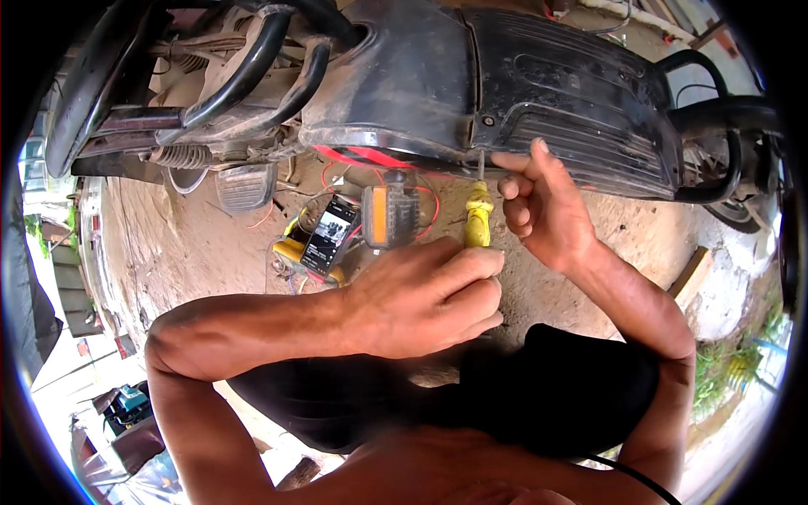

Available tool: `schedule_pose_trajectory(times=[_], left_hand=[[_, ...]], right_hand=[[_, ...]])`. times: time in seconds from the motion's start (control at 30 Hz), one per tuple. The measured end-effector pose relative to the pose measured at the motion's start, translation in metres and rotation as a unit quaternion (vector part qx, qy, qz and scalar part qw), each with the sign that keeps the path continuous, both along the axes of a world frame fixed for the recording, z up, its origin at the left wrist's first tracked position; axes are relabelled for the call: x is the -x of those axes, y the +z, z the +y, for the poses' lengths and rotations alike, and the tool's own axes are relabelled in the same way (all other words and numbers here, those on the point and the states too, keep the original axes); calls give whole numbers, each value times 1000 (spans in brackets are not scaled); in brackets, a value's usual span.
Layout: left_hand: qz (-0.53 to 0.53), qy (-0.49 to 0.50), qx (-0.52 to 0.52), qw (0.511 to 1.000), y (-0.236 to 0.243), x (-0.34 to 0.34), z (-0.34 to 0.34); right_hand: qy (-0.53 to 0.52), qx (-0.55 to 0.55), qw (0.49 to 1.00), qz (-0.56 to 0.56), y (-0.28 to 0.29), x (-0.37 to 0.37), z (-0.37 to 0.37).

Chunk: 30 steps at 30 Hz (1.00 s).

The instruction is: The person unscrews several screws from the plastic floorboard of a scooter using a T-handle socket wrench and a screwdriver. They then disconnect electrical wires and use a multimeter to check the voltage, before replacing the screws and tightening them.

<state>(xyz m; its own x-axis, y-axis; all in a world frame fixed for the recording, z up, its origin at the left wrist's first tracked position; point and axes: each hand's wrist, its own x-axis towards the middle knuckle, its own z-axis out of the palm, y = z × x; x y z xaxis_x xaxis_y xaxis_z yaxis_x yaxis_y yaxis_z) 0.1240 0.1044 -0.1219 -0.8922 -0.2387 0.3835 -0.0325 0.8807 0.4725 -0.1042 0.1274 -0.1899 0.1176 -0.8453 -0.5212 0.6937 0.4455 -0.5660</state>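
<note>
My left hand (425,299) is closed around the yellow handle of a screwdriver (477,223). The metal shaft points away from me, and its tip reaches the lower edge of a ribbed black plastic panel (581,109) on a vehicle. Whether the tip sits in a screw there, I cannot tell. Just right of the shaft, my right hand (547,206) has its fingers apart, with the index finger stretched along the panel's edge and the others loosely bent. Nothing shows in its grasp. A smooth black body part (391,76) adjoins the panel on the left.
A phone with a lit screen (332,236) leans on a yellow object (290,250) on the dirt ground. Beside it stands a black block with an orange strip (380,215), amid red wires (433,202). Black tubular bars (244,80) curve at the left; a wooden piece (690,273) lies right.
</note>
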Motion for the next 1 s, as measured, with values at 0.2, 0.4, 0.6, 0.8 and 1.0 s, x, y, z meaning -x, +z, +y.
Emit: schedule_pose_trajectory(times=[0.2, 0.4, 0.6, 0.8, 1.0], left_hand=[[-16, -50, 19, 998, 12, -12, 7], [-56, -74, -13, 996, 19, -21, 11], [-62, -69, -32, 995, 19, -22, 6], [-64, -75, -62, 993, 15, -25, 4], [-85, -77, -87, 990, 23, -22, 2]], right_hand=[[-58, 7, 997, -53, -9, 4, -9], [-86, -4, 996, -21, 5, -4, -20], [-120, 1, 993, 12, 20, -12, -27], [-76, 84, 992, -58, -6, 4, -26], [-95, 125, 979, -129, -15, -2, -29]])
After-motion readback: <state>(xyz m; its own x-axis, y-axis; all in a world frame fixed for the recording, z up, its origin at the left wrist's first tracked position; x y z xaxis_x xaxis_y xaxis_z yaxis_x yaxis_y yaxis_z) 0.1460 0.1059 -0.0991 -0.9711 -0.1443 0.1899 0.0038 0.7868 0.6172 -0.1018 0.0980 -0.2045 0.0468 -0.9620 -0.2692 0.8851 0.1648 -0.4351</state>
